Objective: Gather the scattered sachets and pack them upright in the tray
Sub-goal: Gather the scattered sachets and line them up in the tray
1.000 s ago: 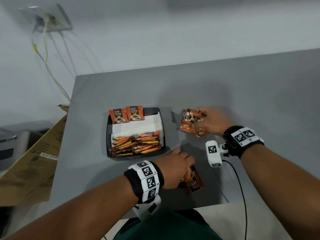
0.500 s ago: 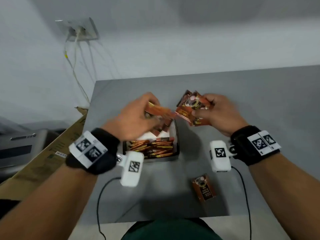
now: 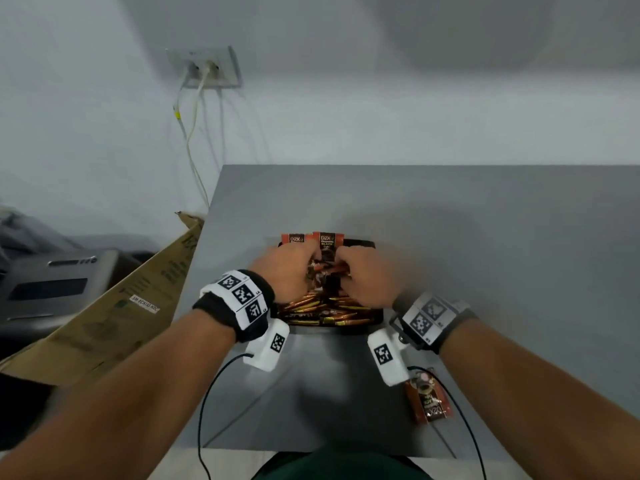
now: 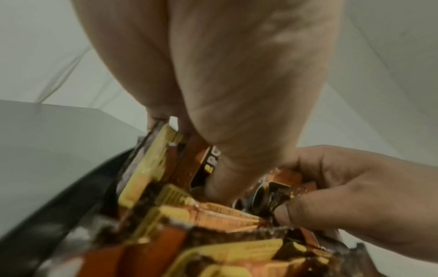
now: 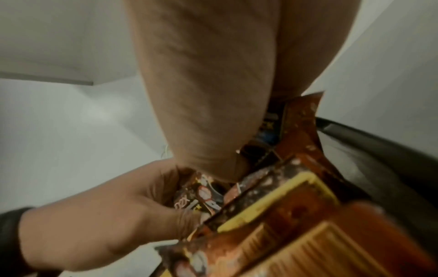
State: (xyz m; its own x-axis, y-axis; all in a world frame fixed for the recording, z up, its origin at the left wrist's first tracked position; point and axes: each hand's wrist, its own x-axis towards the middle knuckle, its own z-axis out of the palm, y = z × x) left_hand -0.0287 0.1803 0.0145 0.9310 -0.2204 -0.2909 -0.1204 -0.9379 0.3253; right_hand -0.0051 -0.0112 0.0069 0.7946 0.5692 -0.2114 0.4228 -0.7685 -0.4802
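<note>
A black tray (image 3: 364, 243) sits mid-table. Two orange sachets (image 3: 312, 239) stand against its far wall, and a row of packed sachets (image 3: 325, 311) fills its near side. Both hands are down in the tray's middle, pressed together round a bunch of sachets (image 3: 325, 276). My left hand (image 3: 287, 271) pinches sachets between thumb and fingers (image 4: 189, 155). My right hand (image 3: 367, 275) grips the bunch from the other side (image 5: 258, 135). One loose sachet (image 3: 429, 400) lies flat near the table's front right, behind my right wrist.
The grey table (image 3: 485, 237) ends at a white wall. A cardboard box (image 3: 114, 299) leans off the table's left edge, with a grey machine (image 3: 52, 282) beyond it. Cables (image 3: 214, 393) trail from both wrist cameras over the front edge.
Both hands picked up sachets from the table, brought them together above the tray, then lowered them into its middle. The loose sachet near the front edge stayed put.
</note>
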